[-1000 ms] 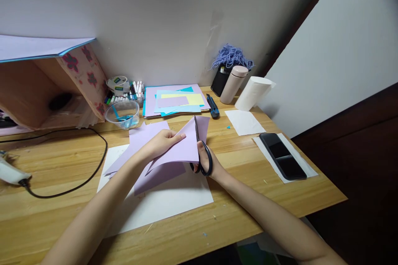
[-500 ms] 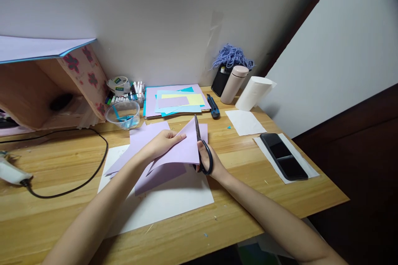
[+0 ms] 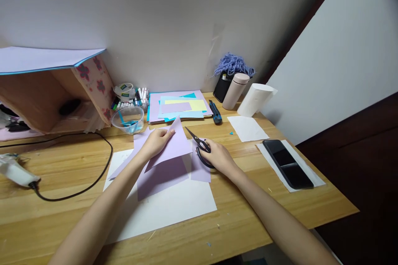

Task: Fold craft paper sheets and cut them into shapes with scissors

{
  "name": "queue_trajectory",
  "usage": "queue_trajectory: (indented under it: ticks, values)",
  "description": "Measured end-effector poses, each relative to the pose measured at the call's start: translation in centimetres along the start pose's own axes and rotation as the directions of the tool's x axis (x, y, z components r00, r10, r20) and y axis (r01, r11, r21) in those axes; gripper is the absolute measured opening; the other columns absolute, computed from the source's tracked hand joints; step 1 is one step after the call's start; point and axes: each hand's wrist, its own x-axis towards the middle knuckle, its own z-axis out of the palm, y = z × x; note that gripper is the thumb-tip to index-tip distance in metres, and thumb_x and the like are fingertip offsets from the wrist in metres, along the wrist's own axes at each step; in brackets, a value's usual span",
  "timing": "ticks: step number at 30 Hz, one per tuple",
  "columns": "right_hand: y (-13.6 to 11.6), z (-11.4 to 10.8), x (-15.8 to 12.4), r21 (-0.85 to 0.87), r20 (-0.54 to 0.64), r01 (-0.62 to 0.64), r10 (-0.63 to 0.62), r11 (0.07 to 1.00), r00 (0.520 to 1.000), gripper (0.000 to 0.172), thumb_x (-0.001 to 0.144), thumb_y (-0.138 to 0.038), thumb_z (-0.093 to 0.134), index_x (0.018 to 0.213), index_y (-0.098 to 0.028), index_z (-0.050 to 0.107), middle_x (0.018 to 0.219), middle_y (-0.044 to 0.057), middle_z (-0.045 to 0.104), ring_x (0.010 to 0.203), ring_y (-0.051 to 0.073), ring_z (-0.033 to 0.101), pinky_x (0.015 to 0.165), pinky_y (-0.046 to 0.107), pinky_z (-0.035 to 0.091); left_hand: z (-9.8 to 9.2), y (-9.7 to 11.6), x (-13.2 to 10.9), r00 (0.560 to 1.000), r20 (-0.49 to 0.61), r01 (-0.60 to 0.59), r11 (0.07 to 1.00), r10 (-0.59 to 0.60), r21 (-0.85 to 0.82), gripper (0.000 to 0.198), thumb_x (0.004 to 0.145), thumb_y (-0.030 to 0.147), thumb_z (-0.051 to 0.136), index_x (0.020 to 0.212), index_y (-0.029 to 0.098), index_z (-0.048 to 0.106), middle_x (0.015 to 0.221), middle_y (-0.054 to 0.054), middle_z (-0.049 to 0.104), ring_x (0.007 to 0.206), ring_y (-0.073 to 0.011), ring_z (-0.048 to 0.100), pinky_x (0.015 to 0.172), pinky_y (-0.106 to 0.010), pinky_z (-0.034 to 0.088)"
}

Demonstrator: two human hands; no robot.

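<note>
My left hand (image 3: 157, 141) pinches a folded lilac paper sheet (image 3: 169, 151) by its upper edge and holds it tilted above a white sheet (image 3: 174, 207) on the wooden desk. My right hand (image 3: 219, 158) grips black scissors (image 3: 199, 145) by the handles; the blades point up and left, just right of the held sheet. A narrow lilac strip (image 3: 199, 167) lies flat under the scissors, apart from the held sheet. More lilac paper (image 3: 160, 178) lies beneath the held piece.
At the back lie a stack of coloured papers (image 3: 178, 105), a utility knife (image 3: 215, 112), a clear cup (image 3: 128, 119), markers and tape. A phone (image 3: 287, 163) rests on paper at right. A glue gun (image 3: 15, 172) with black cable sits left, beside a cardboard box (image 3: 46, 91).
The scissors have come out of the lilac sheet and swung down to the right. A strip is now separate and lies on the desk. My left hand has moved the sheet left.
</note>
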Motion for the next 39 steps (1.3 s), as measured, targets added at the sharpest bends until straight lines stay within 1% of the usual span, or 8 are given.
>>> queue_trajectory:
  ticks: [7, 12, 19, 22, 25, 27, 29, 39]
  values:
    - [1.7, -1.4, 1.2, -0.19, 0.153, -0.066, 0.096, 0.98, 0.984, 0.035, 0.06, -0.052, 0.066, 0.064, -0.019, 0.054, 0.07, 0.004, 0.065, 0.064, 0.019, 0.057, 0.048, 0.023, 0.027, -0.6, -1.5, 1.1, 0.996, -0.056, 0.061, 0.976, -0.074, -0.21, 0.04, 0.073, 0.051, 0.046, 0.071, 0.013, 0.059, 0.064, -0.002, 0.059, 0.062, -0.0169, 0.051, 0.058, -0.026, 0.037]
    - [3.8, -3.6, 2.1, -0.243, 0.154, -0.097, 0.137, 0.965, 0.978, 0.033, 0.058, -0.049, 0.068, 0.066, -0.019, 0.056, 0.07, 0.004, 0.066, 0.066, 0.019, 0.059, 0.051, 0.023, 0.03, 0.7, -0.8, 0.4, 0.981, 0.113, 0.195, 0.858, -0.16, -0.476, 0.026, 0.069, 0.037, 0.059, 0.081, 0.014, 0.056, 0.065, 0.001, 0.059, 0.061, -0.0125, 0.054, 0.061, -0.025, 0.044]
    - [4.7, -4.9, 2.5, -0.374, 0.005, -0.185, 0.201, 0.909, 0.979, 0.034, 0.066, -0.055, 0.057, 0.066, -0.021, 0.054, 0.071, 0.005, 0.065, 0.066, 0.02, 0.059, 0.05, 0.024, 0.031, 3.0, -0.5, -0.6, 0.941, 0.337, 0.241, 0.731, -0.016, -0.639, 0.03, 0.069, 0.027, 0.065, 0.093, 0.011, 0.055, 0.091, -0.011, 0.064, 0.081, -0.0161, 0.062, 0.079, -0.031, 0.048]
    - [4.5, -4.7, 2.5, -0.407, -0.021, -0.19, 0.199, 0.893, 0.98, 0.03, 0.071, -0.05, 0.052, 0.065, -0.021, 0.053, 0.072, 0.006, 0.065, 0.068, 0.021, 0.059, 0.05, 0.025, 0.031, 2.2, -0.7, -0.5, 0.923, 0.384, 0.159, 0.864, 0.042, -0.477, 0.03, 0.075, 0.032, 0.058, 0.097, 0.012, 0.058, 0.103, -0.012, 0.062, 0.092, -0.0197, 0.06, 0.082, -0.032, 0.047]
    - [4.1, -4.5, 2.4, -0.434, -0.046, -0.193, 0.192, 0.88, 0.98, 0.022, 0.073, -0.042, 0.049, 0.065, -0.021, 0.053, 0.07, 0.006, 0.064, 0.066, 0.021, 0.059, 0.049, 0.025, 0.03, 0.0, -1.3, -0.2, 0.984, 0.175, 0.033, 0.999, -0.028, -0.022, 0.038, 0.076, 0.031, 0.055, 0.108, 0.012, 0.055, 0.115, -0.015, 0.057, 0.103, -0.0246, 0.055, 0.086, -0.035, 0.042]
    - [3.8, -4.4, 2.3, -0.439, -0.066, -0.19, 0.179, 0.878, 0.982, 0.02, 0.073, -0.04, 0.05, 0.066, -0.022, 0.054, 0.071, 0.006, 0.064, 0.066, 0.021, 0.059, 0.049, 0.025, 0.03, -1.7, -1.8, -0.2, 0.998, -0.023, 0.064, 0.914, -0.06, 0.401, 0.049, 0.073, 0.03, 0.059, 0.115, 0.008, 0.05, 0.12, -0.02, 0.051, 0.112, -0.0303, 0.048, 0.09, -0.037, 0.038]
    - [3.7, -4.4, 2.3, -0.438, -0.079, -0.183, 0.165, 0.88, 0.983, 0.019, 0.072, -0.04, 0.05, 0.067, -0.022, 0.054, 0.072, 0.006, 0.064, 0.068, 0.022, 0.059, 0.049, 0.025, 0.031, -3.0, -2.3, -0.3, 0.994, -0.08, 0.104, 0.78, -0.069, 0.617, 0.056, 0.067, 0.029, 0.065, 0.115, 0.005, 0.049, 0.119, -0.024, 0.05, 0.113, -0.0353, 0.046, 0.089, -0.04, 0.036]
    - [4.3, -4.2, 2.4, -0.461, -0.136, -0.279, 0.243, 0.843, 0.96, 0.026, 0.075, -0.044, 0.049, 0.077, -0.021, 0.06, 0.08, 0.01, 0.067, 0.077, 0.025, 0.062, 0.052, 0.028, 0.034, -3.5, -2.1, -0.4, 0.99, -0.136, 0.132, 0.648, -0.045, 0.75, 0.044, 0.064, 0.03, 0.067, 0.102, 0.01, 0.059, 0.109, -0.021, 0.058, 0.102, -0.0353, 0.053, 0.084, -0.041, 0.037]
